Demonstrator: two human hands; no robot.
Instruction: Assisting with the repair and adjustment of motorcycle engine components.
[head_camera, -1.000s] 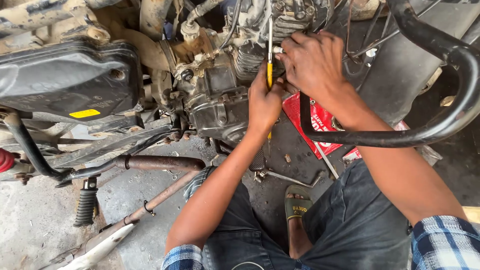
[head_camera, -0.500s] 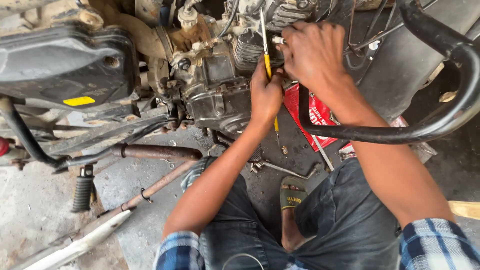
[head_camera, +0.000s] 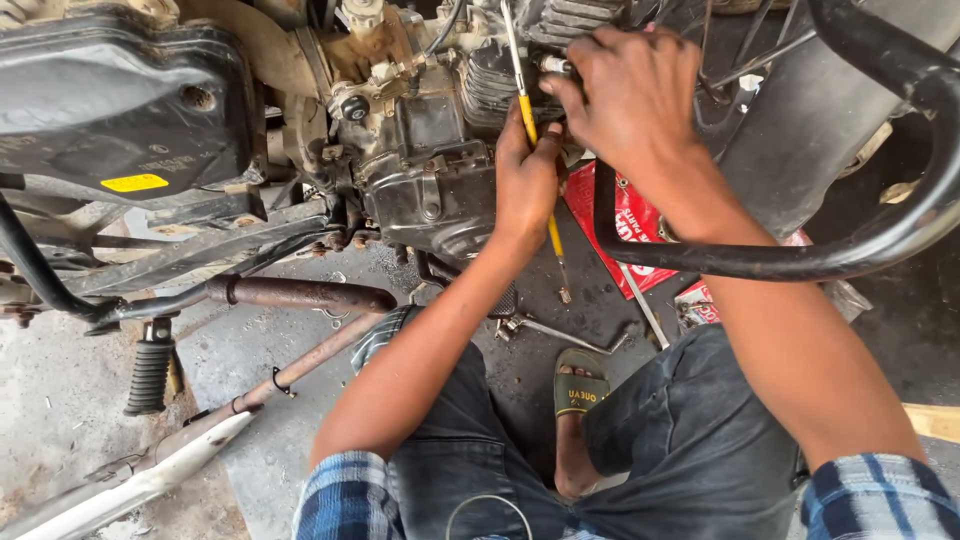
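I look down at a greasy motorcycle engine (head_camera: 425, 170) on its side. My left hand (head_camera: 525, 180) is closed round a thin yellow-handled tool (head_camera: 527, 115) that stands almost upright against the engine; its metal tip (head_camera: 563, 290) hangs below my wrist. My right hand (head_camera: 630, 90) rests on the engine's finned cylinder, fingers curled on a small metal part (head_camera: 553, 64) at the fins. A black crash-guard tube (head_camera: 800, 262) loops over my right forearm.
A dark side cover (head_camera: 120, 120) with a yellow sticker lies at the left. A rusty exhaust pipe (head_camera: 300, 295) and footpeg (head_camera: 150, 375) sit below it. Red packets (head_camera: 625, 225), a spanner (head_camera: 560, 335) and loose bolts lie on the concrete near my sandalled foot (head_camera: 580, 390).
My view has shifted closer and slightly down. Both hands stay on the engine; my left hand has slid a little lower on the yellow tool.
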